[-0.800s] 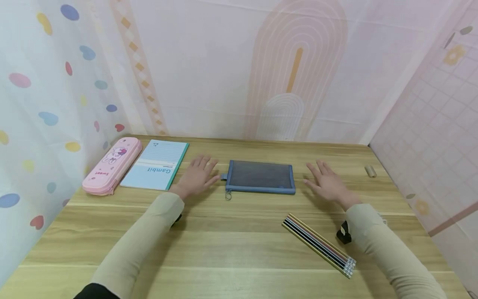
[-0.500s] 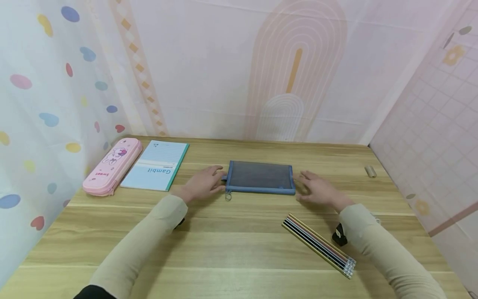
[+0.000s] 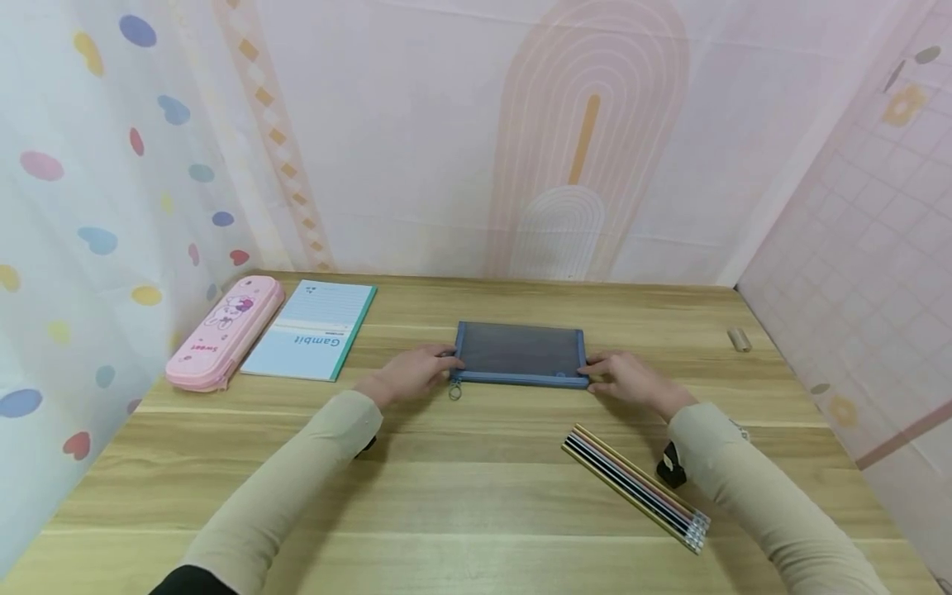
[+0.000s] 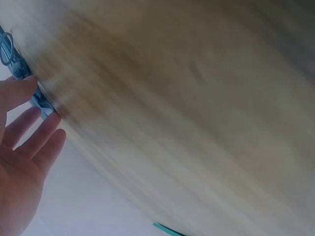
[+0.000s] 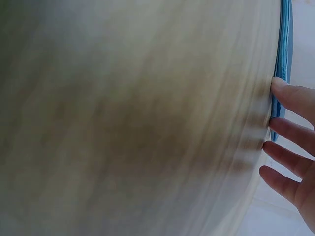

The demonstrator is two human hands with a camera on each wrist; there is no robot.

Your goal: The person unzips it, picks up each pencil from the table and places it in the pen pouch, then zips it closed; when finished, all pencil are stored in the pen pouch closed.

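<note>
A dark mesh zipper pouch (image 3: pixel 521 351) with blue edging lies flat on the table, its zipper along the near side. My left hand (image 3: pixel 413 374) pinches its left end, thumb over the border beside the zipper's ring pull (image 3: pixel 454 391). At the opposite end, my right hand (image 3: pixel 632 380) pinches the near right corner. In the right wrist view, the thumb and index finger meet the blue zipper edge (image 5: pixel 282 59), and the other fingers (image 5: pixel 279 183) spread apart below it. The left wrist view shows the left fingers (image 4: pixel 47 137) close around the pouch's end.
Several pencils (image 3: pixel 632 487) lie in a slanted bundle in front of the right forearm. At the left, a pink pencil case (image 3: pixel 223 335) sits beside a light blue notebook (image 3: pixel 308 330). A small tan cylindrical object (image 3: pixel 739 340) is at the far right. Curtains (image 3: pixel 416 149) surround the wooden table (image 3: pixel 446 512).
Both hands, spread flat on either side of the pouch before, have come inward and taken hold of its two ends. The pouch, pencils, notebook and pencil case stay in place.
</note>
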